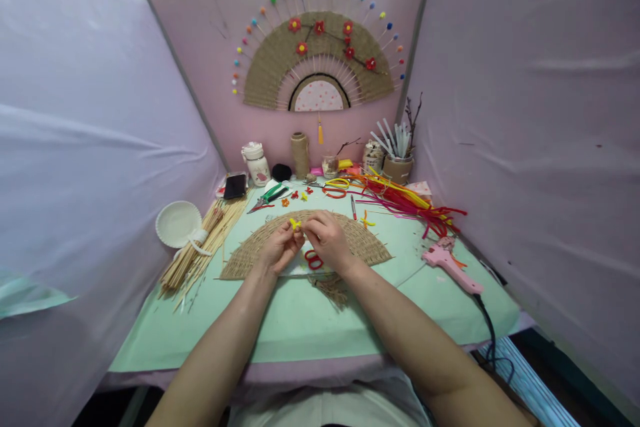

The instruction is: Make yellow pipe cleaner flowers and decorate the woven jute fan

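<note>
Between the fingertips of my left hand (283,245) is a small yellow pipe-cleaner flower (295,223). My right hand (327,238) is closed beside it, fingertips pinched at the flower's right side; whether they grip the flower itself is too small to tell. Both hands are above a woven twine fan (245,263) lying on the green table cloth. Red-handled scissors (313,259) rest below my right hand, with a frayed twine bundle (330,289) under them. Several small red, orange and yellow flowers (305,196) lie beyond the fan, and an orange-yellow pipe-cleaner piece (367,219) is at its right.
Bundled sticks (187,257) and a white bowl (179,224) stand at left. Green pliers (270,195) lie behind the fan. Pipe cleaners (400,197) spread at back right, near a corded pink glue gun (453,267). A finished fan (270,73) hangs on the back wall.
</note>
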`<state>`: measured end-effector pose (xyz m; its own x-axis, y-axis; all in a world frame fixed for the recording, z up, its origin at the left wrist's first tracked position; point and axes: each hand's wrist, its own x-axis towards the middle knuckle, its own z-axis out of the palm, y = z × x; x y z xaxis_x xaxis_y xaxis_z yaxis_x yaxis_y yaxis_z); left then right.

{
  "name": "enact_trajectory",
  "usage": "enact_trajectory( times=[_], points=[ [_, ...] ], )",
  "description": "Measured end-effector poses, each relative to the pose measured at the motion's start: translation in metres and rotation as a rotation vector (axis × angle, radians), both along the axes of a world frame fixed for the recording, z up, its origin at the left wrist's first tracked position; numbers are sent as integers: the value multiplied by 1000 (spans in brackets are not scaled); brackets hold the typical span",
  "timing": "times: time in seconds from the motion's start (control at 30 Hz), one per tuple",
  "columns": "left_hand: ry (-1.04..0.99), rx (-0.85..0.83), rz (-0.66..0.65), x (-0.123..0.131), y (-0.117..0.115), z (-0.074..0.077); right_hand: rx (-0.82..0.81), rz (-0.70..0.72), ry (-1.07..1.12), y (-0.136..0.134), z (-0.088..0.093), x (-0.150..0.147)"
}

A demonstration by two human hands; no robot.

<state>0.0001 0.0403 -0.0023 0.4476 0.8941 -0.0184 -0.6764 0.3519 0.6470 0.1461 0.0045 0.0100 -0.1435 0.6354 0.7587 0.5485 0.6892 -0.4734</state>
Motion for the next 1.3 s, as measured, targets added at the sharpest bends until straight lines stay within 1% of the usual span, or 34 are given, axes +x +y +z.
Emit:
enact_trajectory(
  times=[0.13,0.23,0.33,0.43,0.57,0.7,0.9,1.0,1.17,1.3],
  points=[
    [-27,-23,75,2,-1,3,15,67,-26,0,3,2],
    [-34,-22,67,2,-3,5,13,93,10,2,3,4],
    [-54,-11,30,2,-6,7,-23,73,61,6,1,4],
    [-54,-2,-15,1,-8,6,-44,61,57,8,-1,4],
    [-46,-16,-100,-2,-9,5,-4,48,11,8,-2,4],
    [-17,-40,-134,-4,-10,5,25,39,-33,6,0,4],
    [96,63,-260,-5,-12,3,0,31,14,7,-1,5],
    [99,89,-223,-6,-10,3,-44,48,75,6,1,5],
    [38,62,-68,-7,-3,2,-133,28,240,-1,11,5],
    [15,55,-29,-7,0,0,-186,84,251,-4,16,4]
  ],
)
